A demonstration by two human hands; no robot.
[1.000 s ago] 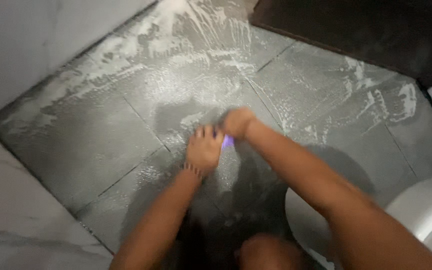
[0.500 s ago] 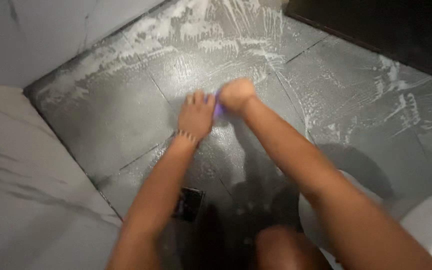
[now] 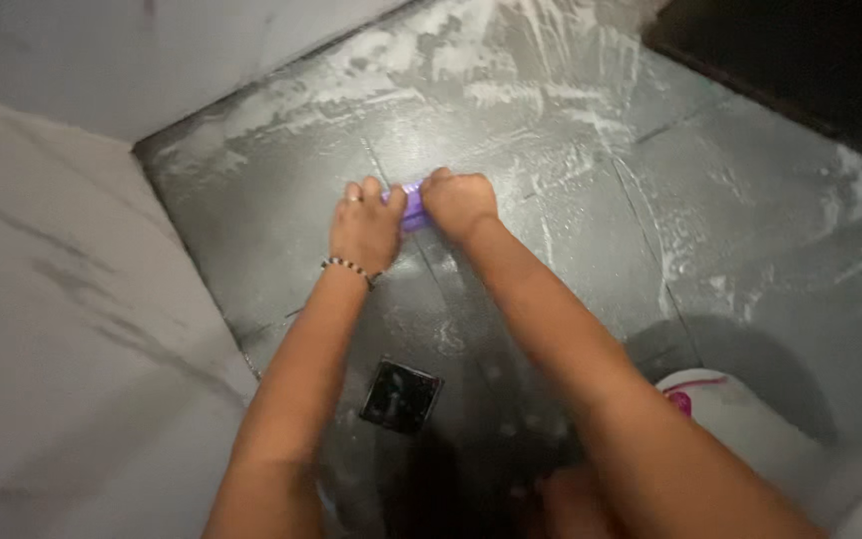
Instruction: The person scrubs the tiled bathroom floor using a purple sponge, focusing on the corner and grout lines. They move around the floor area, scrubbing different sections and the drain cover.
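- Purple plastic shows between my two hands: a small scrub brush point(image 3: 412, 207) pressed flat on the wet floor point(image 3: 571, 150), in the far middle of my view.
- My left hand point(image 3: 365, 228) lies over the left end of the brush, palm down, fingers point(image 3: 371, 190) curled forward and bearing on it. A beaded bracelet point(image 3: 349, 267) sits on that wrist.
- My right hand point(image 3: 460, 204) is clenched around the right end of the brush, knuckles up, touching the left hand's fingertips across the purple body.
- Most of the brush is hidden under the two hands; I can only see a short strip of it, so I cannot tell its full shape or whether it has a handle.
- Both forearms run from the near edge up to the brush, the right one crossing the middle of the floor at a slant.
- Dark grey floor tiles are wet, with white soapy streaks spread across the far and right parts.
- A small square drain point(image 3: 400, 395) sits in the floor near me, between my forearms, well apart from the brush.
- Pale marbled wall point(image 3: 62, 329) fills the left side and meets the floor in a slanted line; a second wall face runs along the far left.
- A white rounded object with a bit of pink point(image 3: 695, 394) lies at the near right, partly behind my right arm; I cannot tell what it is.
- A dark area point(image 3: 800, 50) lies at the far right corner.
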